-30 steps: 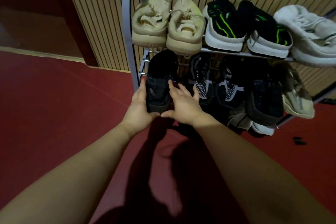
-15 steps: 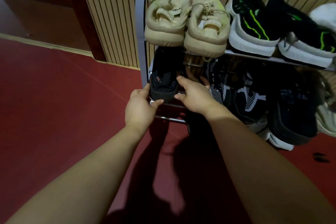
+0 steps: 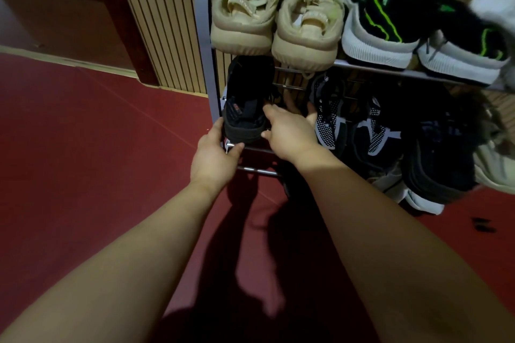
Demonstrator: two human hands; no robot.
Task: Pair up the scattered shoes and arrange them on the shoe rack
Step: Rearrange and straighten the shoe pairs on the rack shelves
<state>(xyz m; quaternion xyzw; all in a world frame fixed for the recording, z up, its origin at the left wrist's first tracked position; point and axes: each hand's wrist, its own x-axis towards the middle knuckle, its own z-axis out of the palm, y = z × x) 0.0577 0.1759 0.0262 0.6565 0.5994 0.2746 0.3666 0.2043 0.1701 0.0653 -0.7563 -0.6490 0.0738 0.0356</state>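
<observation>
On the lower shelf of the grey metal shoe rack [image 3: 203, 36], at 11 o'clock from both hands, sits a black mesh shoe [image 3: 245, 103]; the left hand [image 3: 216, 157] grips its heel with curled fingers, the right hand [image 3: 289, 133] pinches its right side

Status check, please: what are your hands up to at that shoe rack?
Left hand and right hand hold black shoe on lower shelf. Beige pair overhead. Nothing blocking.
</observation>
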